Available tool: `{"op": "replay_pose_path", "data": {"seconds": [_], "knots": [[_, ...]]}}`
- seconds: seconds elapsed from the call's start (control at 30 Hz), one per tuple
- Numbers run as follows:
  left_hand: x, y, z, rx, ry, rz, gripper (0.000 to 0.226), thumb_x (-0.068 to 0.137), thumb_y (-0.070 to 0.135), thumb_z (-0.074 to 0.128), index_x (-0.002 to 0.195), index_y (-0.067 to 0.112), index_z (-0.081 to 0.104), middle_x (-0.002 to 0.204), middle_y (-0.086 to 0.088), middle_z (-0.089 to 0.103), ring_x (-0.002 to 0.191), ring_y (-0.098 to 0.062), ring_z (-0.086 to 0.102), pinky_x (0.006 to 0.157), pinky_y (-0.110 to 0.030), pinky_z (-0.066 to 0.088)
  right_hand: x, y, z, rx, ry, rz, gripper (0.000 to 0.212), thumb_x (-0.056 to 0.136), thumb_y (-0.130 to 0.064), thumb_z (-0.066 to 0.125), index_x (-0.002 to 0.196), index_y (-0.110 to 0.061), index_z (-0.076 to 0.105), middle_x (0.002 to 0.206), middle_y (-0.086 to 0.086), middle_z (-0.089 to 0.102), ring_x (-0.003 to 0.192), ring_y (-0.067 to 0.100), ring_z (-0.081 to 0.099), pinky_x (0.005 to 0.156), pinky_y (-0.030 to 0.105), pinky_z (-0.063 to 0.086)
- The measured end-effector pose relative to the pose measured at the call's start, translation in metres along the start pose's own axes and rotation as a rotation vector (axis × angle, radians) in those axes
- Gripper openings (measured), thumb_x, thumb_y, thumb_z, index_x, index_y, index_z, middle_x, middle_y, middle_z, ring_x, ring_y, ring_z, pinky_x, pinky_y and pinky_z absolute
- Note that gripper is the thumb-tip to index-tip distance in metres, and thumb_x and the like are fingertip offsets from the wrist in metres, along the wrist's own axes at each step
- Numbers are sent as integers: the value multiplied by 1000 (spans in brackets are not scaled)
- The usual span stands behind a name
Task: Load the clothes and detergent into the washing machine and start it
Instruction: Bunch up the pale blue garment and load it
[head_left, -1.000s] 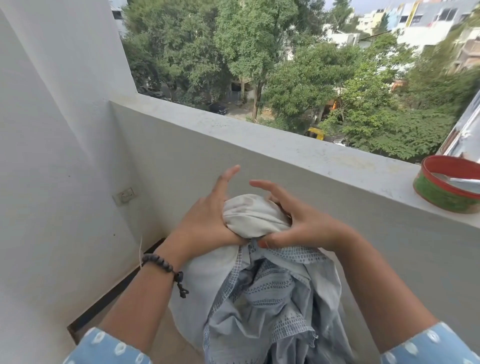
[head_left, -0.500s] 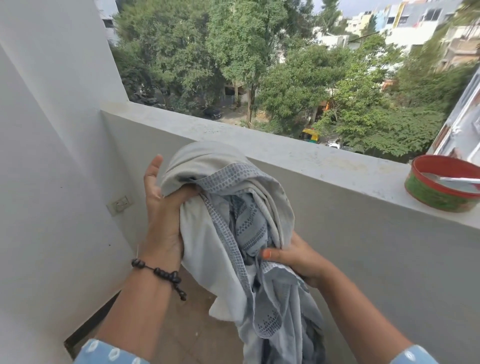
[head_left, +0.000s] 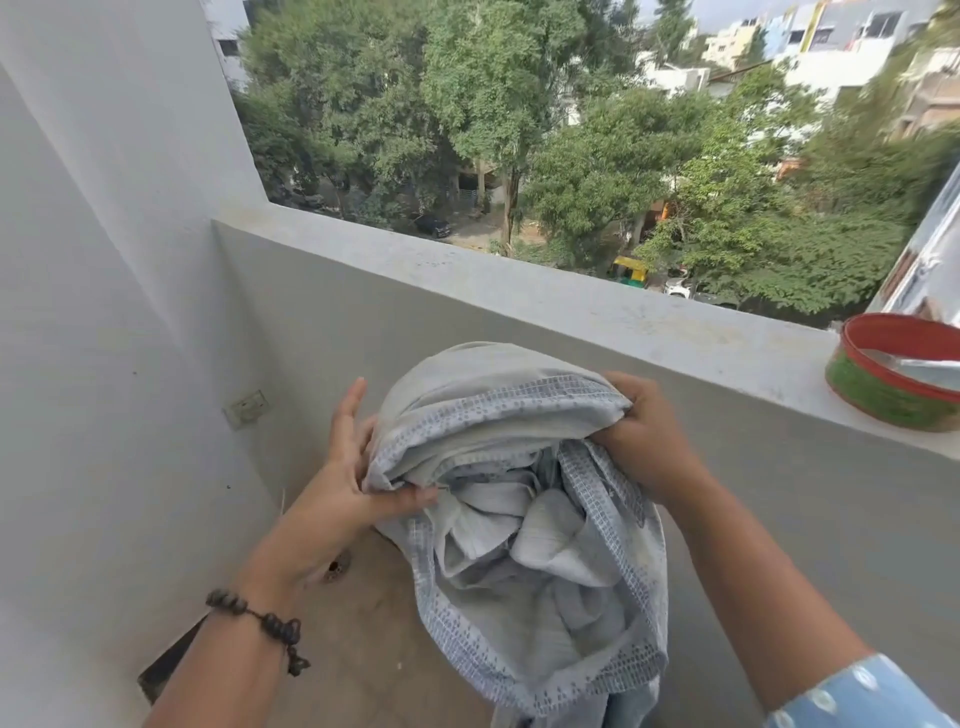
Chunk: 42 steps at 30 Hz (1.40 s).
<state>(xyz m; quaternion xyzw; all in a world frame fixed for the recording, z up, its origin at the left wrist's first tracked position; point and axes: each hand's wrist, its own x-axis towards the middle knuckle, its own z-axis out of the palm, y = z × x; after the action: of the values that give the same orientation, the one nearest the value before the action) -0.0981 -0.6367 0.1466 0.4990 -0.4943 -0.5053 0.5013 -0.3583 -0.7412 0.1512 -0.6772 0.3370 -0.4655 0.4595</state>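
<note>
A pale grey garment (head_left: 524, 525) with a blue dotted border hangs in a loose bundle in front of me, over the balcony floor. My left hand (head_left: 353, 483) pinches its left edge between thumb and fingers, the fingertips pointing up. My right hand (head_left: 641, 431) grips the upper right fold of the cloth in a fist. The lower end of the garment drops out of view at the bottom. No washing machine or detergent is in view.
A grey parapet wall (head_left: 571, 312) runs across ahead, with a red-rimmed green tin (head_left: 893, 384) on its ledge at the right. A white wall with a socket (head_left: 247, 408) stands at the left. Brown floor lies below.
My right hand has moved from low on the cloth up to its top right fold. The left hand has dropped a little, and the garment now spreads wide between both hands.
</note>
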Motion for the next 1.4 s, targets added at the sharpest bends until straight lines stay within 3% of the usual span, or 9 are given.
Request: {"op": "replay_pose_path", "data": {"seconds": [0.17,0.27,0.33,0.43,0.63,0.8,0.97,1.2,1.4], "knots": [[1,39,27,842,-84,112,141,45,70,83,133,67,-26,160,23,-14,149,-6,-12,121,-54,0,12,-32,7,-343,-217,-107,14,81,-17,75,92,-26,76,87,-12,76,82,-1,69,71,21,53],[12,47,58,1045,-87,206,141,56,61,83,137,57,-32,163,10,8,152,-17,1,120,-55,1,17,-49,22,-565,-372,-172,19,82,-12,73,99,-20,76,87,-8,76,77,-3,67,67,21,51],[21,45,66,968,-56,222,132,63,41,85,144,57,-19,129,3,61,120,-22,57,103,-44,43,18,-57,27,-660,-411,-214,20,79,-13,73,98,-19,74,85,-6,75,75,1,65,65,24,50],[29,37,64,765,32,223,103,65,20,82,141,52,21,80,8,67,69,-10,64,64,-31,49,13,-59,21,-550,-398,-179,32,78,-17,78,108,-23,69,93,-9,73,82,0,66,71,21,51],[34,23,56,192,83,145,79,54,28,84,121,38,44,80,-23,70,67,-28,65,65,-40,52,-7,-22,-17,-116,-466,181,92,69,-41,83,144,-50,30,134,-7,52,124,9,54,106,36,44],[42,40,51,-183,159,245,75,49,13,80,116,18,47,80,6,73,71,-8,69,59,-22,55,-38,22,-25,-151,-600,415,118,59,-44,87,147,-55,9,145,-26,40,129,-5,46,112,31,38],[38,54,62,-311,200,307,60,66,4,59,124,6,46,87,2,70,72,-8,69,60,-22,57,-45,31,-14,-58,-356,374,93,63,-33,87,140,-44,36,127,-22,59,117,-1,57,91,22,50],[27,26,38,86,240,225,77,68,31,83,133,18,44,109,7,66,90,-1,67,69,-18,54,-43,24,-26,73,-38,202,35,76,7,75,109,-4,68,102,7,74,92,11,69,79,26,55],[-3,10,22,679,-90,-103,131,61,44,88,138,67,-14,159,23,9,149,-11,16,118,-44,24,-30,-8,-41,-159,-57,165,27,66,-13,66,93,-8,73,90,12,75,88,22,71,76,43,56]]}}
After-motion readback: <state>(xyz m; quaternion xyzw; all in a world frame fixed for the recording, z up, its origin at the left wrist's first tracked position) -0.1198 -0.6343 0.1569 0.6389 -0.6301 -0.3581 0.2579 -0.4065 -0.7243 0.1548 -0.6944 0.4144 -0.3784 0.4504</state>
